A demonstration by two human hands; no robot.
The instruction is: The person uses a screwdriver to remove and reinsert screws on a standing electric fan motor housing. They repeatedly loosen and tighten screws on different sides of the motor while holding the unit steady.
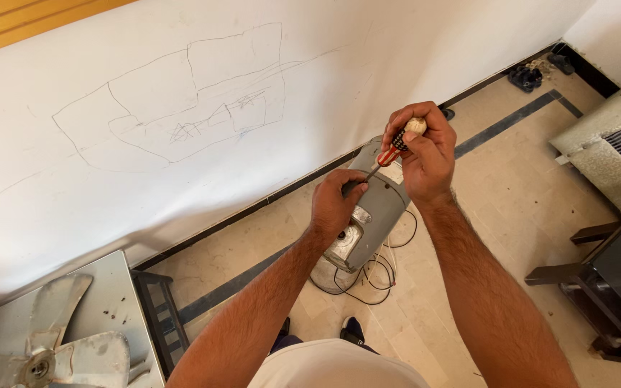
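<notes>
**Driving a screw in the housing**

While held upright above the floor (512,215), against the white wall (145,144): grey housing (382,205), gripped near its upper edge by the left hand (336,205), fingers curled round the rim beside the screw site. Right hand (422,147) clenched over the striped handle of the screwdriver (395,146), shaft slanting down and left, tip meeting the housing just above the left thumb.

For good practice: keep shaft in line with the screw axis, not tilted as far as the slant here suggests; press along the handle before turning, to stop the tip camming out. Brace the housing firmly with the left hand, yet keep thumb and fingertips clear of the tip's path, since a slip would likely run straight toward them. Turn from the wrist in short arcs, regripping the rounded butt in the palm.

Below the housing: metal motor part (343,248) and loose wires (379,276) trailing to the floor; avoid tugging or pinching these while turning. At lower left, well apart: fan blade (52,352) lying on a grey tabletop (120,287). Screw head itself too small to make out.
</notes>
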